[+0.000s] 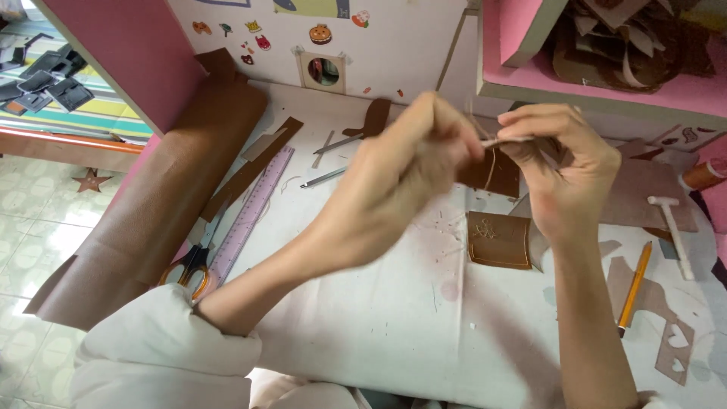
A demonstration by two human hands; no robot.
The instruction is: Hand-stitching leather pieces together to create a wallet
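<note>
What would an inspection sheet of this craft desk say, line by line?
Surface: white work table, scuffed, with small scraps on it.
Job's things: thin pale thread pinched between both hands; dark brown leather piece hanging just below them; stitched brown leather panel lying flat.
Clutter: roll of brown leather, orange-handled scissors, clear purple ruler, yellow pencil, small white mallet, brown stencil with heart cut-outs.
Hands: left hand and right hand raised, fingers closed on the thread.
Cables: nothing seen.
Surroundings: pink shelf holding leather offcuts; white wall with stickers; tiled floor.
</note>
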